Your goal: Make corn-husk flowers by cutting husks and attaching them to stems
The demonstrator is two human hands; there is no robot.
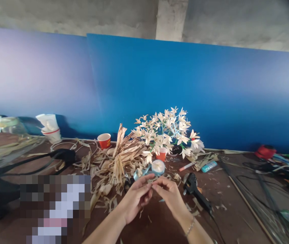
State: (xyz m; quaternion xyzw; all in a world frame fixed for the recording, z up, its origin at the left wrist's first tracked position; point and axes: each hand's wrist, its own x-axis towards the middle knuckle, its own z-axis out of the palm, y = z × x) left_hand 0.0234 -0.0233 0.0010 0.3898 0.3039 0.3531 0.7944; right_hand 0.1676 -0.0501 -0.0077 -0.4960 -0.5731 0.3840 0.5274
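Observation:
My left hand [135, 200] and my right hand [169, 196] meet above the brown table [159, 223], fingertips pinched together on a small pale husk piece [151, 183]. A bracelet sits on my right wrist. Just behind the hands lie a roll of white tape [158, 166] and a light blue ribbon strip [139, 173]. Further back stands a bouquet of cream husk flowers [167, 131]. A heap of dried corn husks [116, 159] spreads to the left of it.
A black glue gun [194, 189] lies right of my hands, its cord trailing toward me. Red paper cups [104, 140] and a marker [186, 166] sit near the blue wall. Black bags [4, 189] fill the left side; wires and tools crowd the far right.

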